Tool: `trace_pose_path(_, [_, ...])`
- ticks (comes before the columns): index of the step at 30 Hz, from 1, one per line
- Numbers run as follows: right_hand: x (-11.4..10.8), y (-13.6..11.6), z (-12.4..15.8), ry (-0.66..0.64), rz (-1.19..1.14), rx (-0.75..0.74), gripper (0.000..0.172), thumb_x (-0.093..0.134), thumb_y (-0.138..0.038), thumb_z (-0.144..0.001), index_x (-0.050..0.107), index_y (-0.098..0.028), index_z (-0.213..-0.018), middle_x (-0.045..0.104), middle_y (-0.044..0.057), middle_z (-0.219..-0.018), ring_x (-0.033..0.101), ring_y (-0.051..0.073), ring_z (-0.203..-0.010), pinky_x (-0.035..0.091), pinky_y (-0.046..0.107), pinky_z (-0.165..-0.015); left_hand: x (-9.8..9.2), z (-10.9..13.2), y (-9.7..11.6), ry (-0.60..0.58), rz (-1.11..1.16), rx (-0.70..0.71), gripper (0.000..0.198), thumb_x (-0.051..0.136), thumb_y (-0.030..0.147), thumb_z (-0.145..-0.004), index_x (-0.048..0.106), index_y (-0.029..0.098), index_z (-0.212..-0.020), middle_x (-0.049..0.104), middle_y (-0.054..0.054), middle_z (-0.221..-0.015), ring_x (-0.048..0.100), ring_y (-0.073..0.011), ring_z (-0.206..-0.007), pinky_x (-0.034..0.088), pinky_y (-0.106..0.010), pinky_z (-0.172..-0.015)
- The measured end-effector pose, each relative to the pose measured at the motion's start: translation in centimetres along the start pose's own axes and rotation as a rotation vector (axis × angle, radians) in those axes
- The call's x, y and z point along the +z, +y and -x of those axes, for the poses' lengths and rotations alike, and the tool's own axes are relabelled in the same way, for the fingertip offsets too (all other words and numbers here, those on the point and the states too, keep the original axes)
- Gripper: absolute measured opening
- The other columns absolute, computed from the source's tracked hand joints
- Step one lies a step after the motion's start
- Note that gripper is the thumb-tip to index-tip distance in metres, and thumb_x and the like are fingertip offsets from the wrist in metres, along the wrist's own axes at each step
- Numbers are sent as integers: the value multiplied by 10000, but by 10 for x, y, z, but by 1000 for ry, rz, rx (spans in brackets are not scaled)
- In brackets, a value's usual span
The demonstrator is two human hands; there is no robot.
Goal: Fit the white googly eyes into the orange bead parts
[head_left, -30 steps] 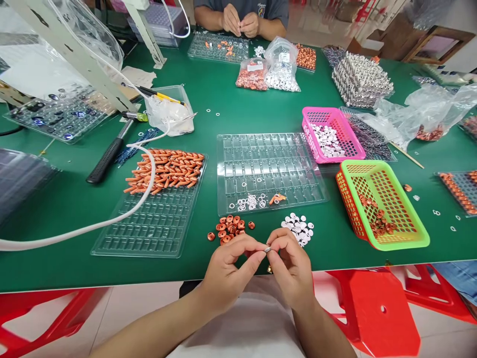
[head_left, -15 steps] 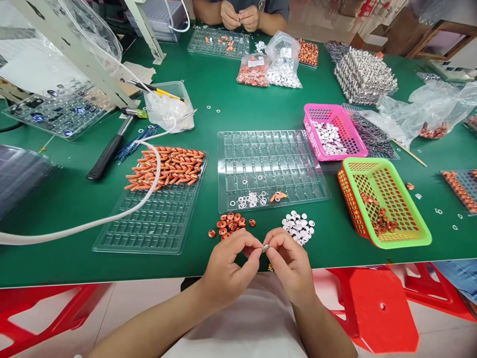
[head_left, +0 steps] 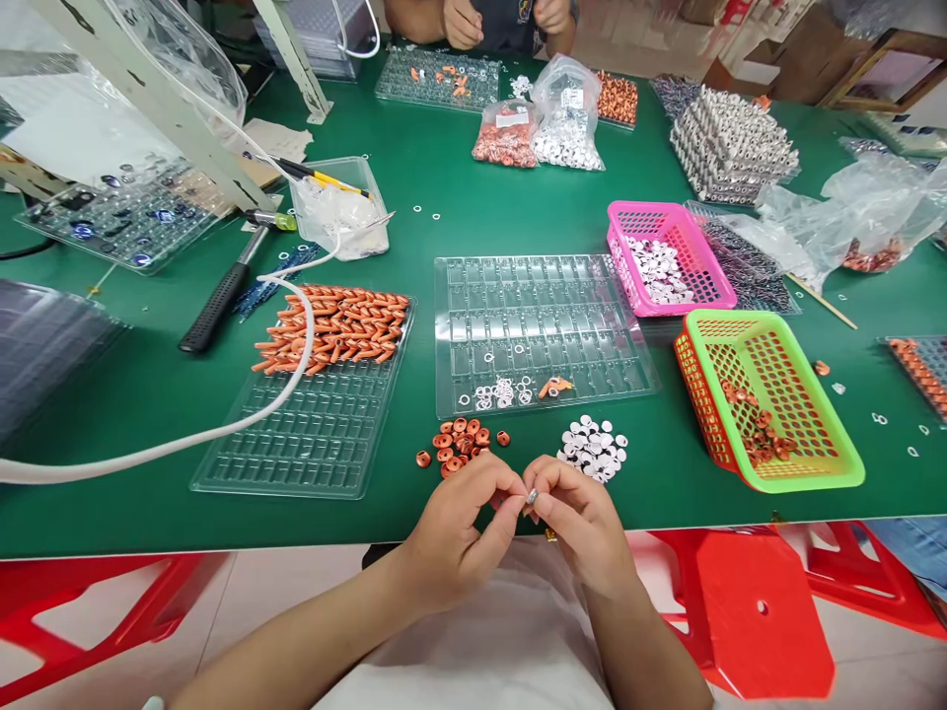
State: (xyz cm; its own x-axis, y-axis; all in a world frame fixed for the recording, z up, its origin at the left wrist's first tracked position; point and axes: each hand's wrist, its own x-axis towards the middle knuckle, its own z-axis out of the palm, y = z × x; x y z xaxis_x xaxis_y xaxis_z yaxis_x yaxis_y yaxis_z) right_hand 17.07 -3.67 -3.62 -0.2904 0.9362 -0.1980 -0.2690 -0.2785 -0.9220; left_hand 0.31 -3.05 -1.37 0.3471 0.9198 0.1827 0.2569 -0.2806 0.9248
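Between the fingertips of both hands sits a small silvery round piece (head_left: pixel 532 496), partly covered by fingers. My left hand (head_left: pixel 470 523) is closed in a pinch at its left side. My right hand (head_left: pixel 581 518) pinches it from the right, thumb against forefinger. Just beyond my left hand lies a pile of copper-coloured round caps (head_left: pixel 459 441). Beyond my right hand is a pile of white discs (head_left: pixel 593 449). Further out, a clear plastic tray (head_left: pixel 547 330) carries loose white rings (head_left: pixel 505 392) and a few orange pieces (head_left: pixel 554 387).
A tray of orange parts (head_left: pixel 332 330) lies left, crossed by a white tube (head_left: pixel 288 390). A hammer (head_left: pixel 226 291) rests beyond it. Right stand a pink basket (head_left: pixel 692 232) and a green basket (head_left: pixel 829 424). Across the table are a co-worker's hands (head_left: pixel 463 22) and filled bags (head_left: pixel 566 113).
The silvery piece has turned slightly between my fingertips, and my hands stay close together. The co-worker's hands have moved apart. The whole view has shifted a little.
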Motion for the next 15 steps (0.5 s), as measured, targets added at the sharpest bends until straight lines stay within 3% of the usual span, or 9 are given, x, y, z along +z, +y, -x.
trace_pose_path(9, [3, -1, -4, -97, -202, 141, 239, 690, -335, -795, 548, -171, -694, 512, 7, -777, 477, 120, -647, 384, 255, -592, -1, -2, 3, -28, 7, -74, 152, 469, 80, -858, 521, 189, -767, 562, 9, -702, 510, -116, -652, 430, -239, -648])
trace_pose_path(15, [-1, -4, 1, -231, -257, 194, 238, 714, -334, -782, 569, -165, -698, 547, 15, -763, 490, 117, -614, 359, 254, -563, -17, -10, 2, 5, -212, -62, 141, 466, 96, -856, 517, 183, -758, 562, 2, -716, 520, -121, -649, 424, -240, -619])
